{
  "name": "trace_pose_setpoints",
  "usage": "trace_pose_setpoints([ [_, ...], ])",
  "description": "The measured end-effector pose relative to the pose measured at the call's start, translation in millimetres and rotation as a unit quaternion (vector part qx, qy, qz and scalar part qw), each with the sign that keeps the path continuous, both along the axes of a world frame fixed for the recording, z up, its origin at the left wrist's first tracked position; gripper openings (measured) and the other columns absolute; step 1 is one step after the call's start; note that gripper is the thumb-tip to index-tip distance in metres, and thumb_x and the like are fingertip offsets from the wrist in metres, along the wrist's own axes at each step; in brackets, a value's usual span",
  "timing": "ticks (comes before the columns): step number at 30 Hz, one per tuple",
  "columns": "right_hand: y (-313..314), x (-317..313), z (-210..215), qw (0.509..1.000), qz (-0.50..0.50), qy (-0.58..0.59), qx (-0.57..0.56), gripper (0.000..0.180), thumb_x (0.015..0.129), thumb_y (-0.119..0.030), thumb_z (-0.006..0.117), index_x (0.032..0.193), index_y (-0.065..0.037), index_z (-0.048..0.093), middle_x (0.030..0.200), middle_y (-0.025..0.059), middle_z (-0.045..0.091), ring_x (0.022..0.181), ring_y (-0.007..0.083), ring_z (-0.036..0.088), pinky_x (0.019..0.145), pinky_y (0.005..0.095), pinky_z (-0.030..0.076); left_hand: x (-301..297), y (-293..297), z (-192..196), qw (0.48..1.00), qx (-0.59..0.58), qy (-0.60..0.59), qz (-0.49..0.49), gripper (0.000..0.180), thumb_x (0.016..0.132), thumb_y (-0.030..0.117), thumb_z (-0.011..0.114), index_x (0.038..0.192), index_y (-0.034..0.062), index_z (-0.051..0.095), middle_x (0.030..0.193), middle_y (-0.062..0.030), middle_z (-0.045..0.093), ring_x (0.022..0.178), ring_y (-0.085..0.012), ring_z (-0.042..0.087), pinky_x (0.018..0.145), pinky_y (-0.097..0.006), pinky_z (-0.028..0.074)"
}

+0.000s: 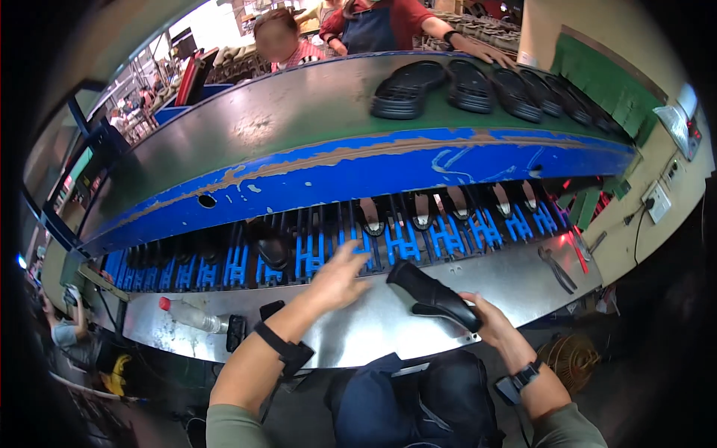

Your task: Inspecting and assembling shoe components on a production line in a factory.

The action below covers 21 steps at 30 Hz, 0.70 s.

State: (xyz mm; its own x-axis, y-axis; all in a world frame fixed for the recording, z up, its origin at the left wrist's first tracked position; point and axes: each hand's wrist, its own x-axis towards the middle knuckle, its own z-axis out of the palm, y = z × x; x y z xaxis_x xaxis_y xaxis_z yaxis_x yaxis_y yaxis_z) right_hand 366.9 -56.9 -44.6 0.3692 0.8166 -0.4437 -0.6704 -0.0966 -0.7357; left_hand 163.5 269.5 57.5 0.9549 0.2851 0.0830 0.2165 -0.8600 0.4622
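Observation:
A black shoe [432,293] is gripped in my right hand [489,317], tilted over the metal ledge [358,321]; my fingers close round its lower right end. My left hand [340,278] holds nothing and reaches forward with its fingers apart, close to the row of blue rack holders [309,255]. Pale-lined dark shoe pieces [423,210] stand in the holders beyond and to the right of that hand. To its left, another black shoe [270,250] sits in the rack.
Several black soles [470,86] lie on the green upper shelf, whose blue front edge [358,168] overhangs the rack. Pliers [557,270] rest at the ledge's right, a clear bottle [190,315] and a black phone-like object [235,333] at its left. People [388,26] stand beyond the shelf.

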Motion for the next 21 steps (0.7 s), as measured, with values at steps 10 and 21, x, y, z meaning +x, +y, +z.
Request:
trace_pose_setpoints([
  [10,-97.7,-52.8,-47.3,0.690,-0.158,-0.695,-0.125,0.073,0.072,-0.010,0.078,0.139,-0.003,0.050,0.140,0.0212,0.056,0.126,0.0380,0.058,0.104,0.0432,0.049,227.7,-90.1,232.7,0.936,0.224,-0.262,-0.065,0.045,0.091,0.020,0.062,0.130,-0.0017,0.058,0.131,-0.0243,0.059,0.126,-0.0399,0.054,0.110,-0.044,0.041],
  [21,-86.4,-38.7,-36.5,0.711,-0.164,-0.678,-0.087,0.068,0.071,-0.003,0.075,0.134,-0.003,0.049,0.136,0.0179,0.054,0.124,0.0394,0.055,0.099,0.0469,0.050,45.7,-166.6,207.7,0.955,-0.064,-0.287,-0.031,0.012,0.098,0.010,0.059,0.103,-0.0001,0.056,0.085,0.0006,0.051,0.078,-0.0073,0.045,0.073,-0.026,0.040],
])
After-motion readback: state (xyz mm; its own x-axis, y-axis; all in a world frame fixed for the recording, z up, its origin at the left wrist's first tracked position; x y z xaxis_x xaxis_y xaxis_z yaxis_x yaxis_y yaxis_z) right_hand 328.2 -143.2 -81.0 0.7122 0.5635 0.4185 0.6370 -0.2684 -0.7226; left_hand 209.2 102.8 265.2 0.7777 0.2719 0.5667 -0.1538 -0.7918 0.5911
